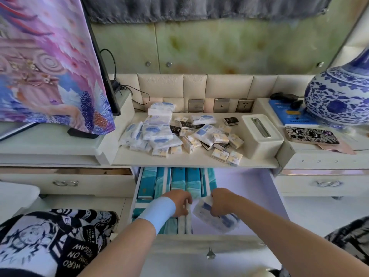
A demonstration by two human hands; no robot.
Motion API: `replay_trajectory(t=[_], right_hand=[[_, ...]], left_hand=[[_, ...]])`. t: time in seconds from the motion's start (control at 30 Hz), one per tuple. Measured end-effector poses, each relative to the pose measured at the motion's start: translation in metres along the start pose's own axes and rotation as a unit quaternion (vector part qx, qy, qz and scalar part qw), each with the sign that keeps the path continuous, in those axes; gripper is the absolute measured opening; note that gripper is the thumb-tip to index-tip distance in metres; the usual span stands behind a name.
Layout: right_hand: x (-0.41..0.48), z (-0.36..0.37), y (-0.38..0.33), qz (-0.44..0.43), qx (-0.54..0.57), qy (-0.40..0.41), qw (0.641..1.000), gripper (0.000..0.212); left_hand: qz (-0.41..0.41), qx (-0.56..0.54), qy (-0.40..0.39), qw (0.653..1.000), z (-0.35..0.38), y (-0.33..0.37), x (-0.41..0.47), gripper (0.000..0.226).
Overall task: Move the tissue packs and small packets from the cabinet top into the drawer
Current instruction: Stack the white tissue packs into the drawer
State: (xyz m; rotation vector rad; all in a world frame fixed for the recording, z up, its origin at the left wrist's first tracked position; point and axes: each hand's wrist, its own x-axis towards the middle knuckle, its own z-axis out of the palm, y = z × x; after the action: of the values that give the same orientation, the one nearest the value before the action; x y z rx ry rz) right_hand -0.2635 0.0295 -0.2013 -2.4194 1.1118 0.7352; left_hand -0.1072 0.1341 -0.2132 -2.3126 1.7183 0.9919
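On the cabinet top [199, 159] lie several white-and-blue tissue packs [157, 132] at the left and several small cream and black packets [219, 139] to their right. Below it the drawer [265, 188] stands pulled out, with several teal tissue boxes [179, 180] packed upright in its left half. My left hand [180, 202] reaches into the drawer and its curled fingers grip the top edge of a white pack standing beside the teal boxes. My right hand [221, 202] holds a white-and-blue tissue pack [207, 213] low inside the drawer, just right of that row.
A cream tissue box holder [261, 134] stands on the right of the cabinet top. A blue-and-white vase [339, 96], a blue book and a patterned phone [311, 134] sit on the right shelf. A screen with a colourful picture [50, 62] fills the left. Wall sockets [221, 104] line the back.
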Motion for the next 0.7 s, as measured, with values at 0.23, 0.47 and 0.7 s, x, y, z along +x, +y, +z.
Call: replay_trajectory(t=[0.23,0.47,0.7], right_hand=[[0.018,0.039,-0.017,0.080,0.177,0.015,0.981,0.036],[0.020,0.029,-0.012,0.086,0.492,-0.121,0.858,0.023],[0.022,0.037,-0.007,0.096,0.483,-0.217,0.843,0.029]], left_hand=[[0.014,0.102,0.004,0.995,0.018,0.001,0.002,0.040],[0.054,0.085,0.093,0.991,0.026,0.002,0.007,0.036],[0.077,0.085,0.080,0.990,0.034,0.006,0.017,0.050]])
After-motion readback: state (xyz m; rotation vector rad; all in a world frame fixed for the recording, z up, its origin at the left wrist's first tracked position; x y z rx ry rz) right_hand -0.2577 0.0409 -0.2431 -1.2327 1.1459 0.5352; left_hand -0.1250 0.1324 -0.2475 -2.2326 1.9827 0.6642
